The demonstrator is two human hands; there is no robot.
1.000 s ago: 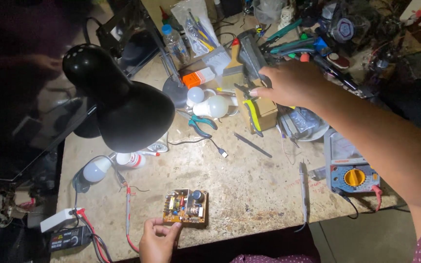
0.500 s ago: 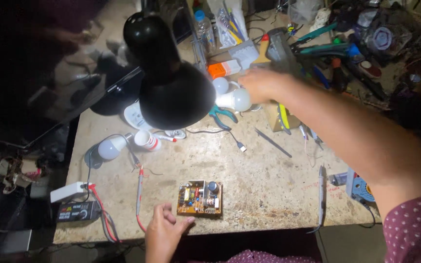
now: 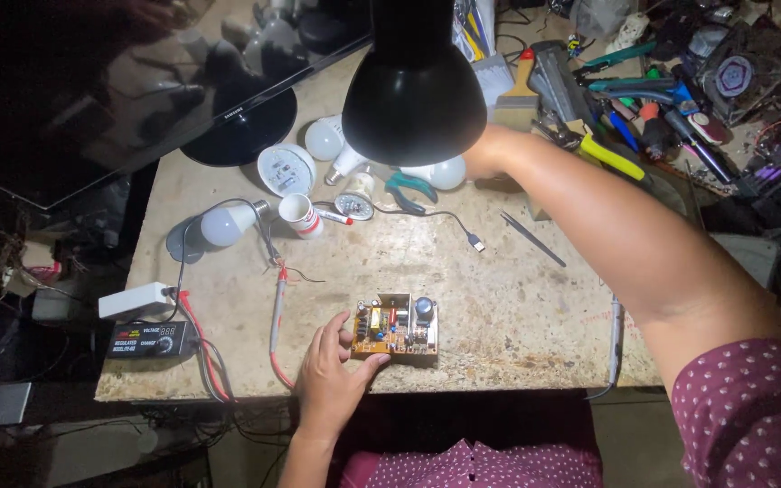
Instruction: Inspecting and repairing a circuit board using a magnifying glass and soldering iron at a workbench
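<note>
1. Left hand [image 3: 329, 372]: rests at the near edge of the workbench [image 3: 499, 298], fingers lightly spread, thumb and fingertips touching the left side of the circuit board [image 3: 396, 327]; it steadies the board rather than enclosing it.
2. Circuit board: small, yellowish, with upright components and a dark cylindrical capacitor at its right end; lies flat near the front edge of the workbench, roughly at its middle.
3. Right hand [image 3: 485, 152]: stretched to the far side of the bench, mostly hidden behind the black lamp shade [image 3: 414, 99]; whether its fingers are apart or closed cannot be told, nor what they touch.
4. White bulb [image 3: 446, 172]: just beside the right hand, partly under the shade.
5. Green-handled pliers [image 3: 409, 190]: near that bulb, to its left.
6. Further white bulbs and bulb parts [image 3: 286, 170]: clustered left of the lamp, by the round monitor stand [image 3: 239, 136].
7. Cable with plug [image 3: 475, 242]: lies mid-bench, between lamp and board.
8. Tweezers [image 3: 532, 239]: slim and dark, right of the plug.
9. Small power supply with display [image 3: 151, 339]: at the front left corner, red leads [image 3: 277, 316] running from it.
10. Heap of hand tools [image 3: 644, 117]: far right.
</note>
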